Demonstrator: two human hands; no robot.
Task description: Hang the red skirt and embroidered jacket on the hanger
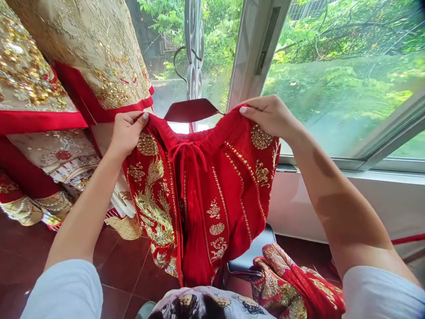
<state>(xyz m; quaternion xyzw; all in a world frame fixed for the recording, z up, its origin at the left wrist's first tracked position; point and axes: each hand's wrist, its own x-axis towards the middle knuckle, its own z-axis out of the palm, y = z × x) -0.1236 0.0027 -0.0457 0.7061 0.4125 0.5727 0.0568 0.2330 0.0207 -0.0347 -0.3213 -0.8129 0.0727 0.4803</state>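
Note:
A red skirt (pixel 237 204) with gold embroidery and a drawstring bow at its gathered waist hangs spread in front of me. My left hand (pixel 128 133) pinches one end of the waistband between thumb and fingers. At the opposite end, my right hand (pixel 268 114) grips the waistband the same way. Just behind the waist is a dark red hanger (pixel 195 110) with a metal hook; whether the skirt is fastened to its clips is partly hidden.
Beaded cream-and-gold garments (pixel 109 66) with red hems hang at the left. A dark chair (pixel 244 262) stands below, and a folded red embroidered garment (pixel 295 283) lies beside it at the lower right. A sliding window (pixel 332 97) spans the back above tiled floor (pixel 116 261).

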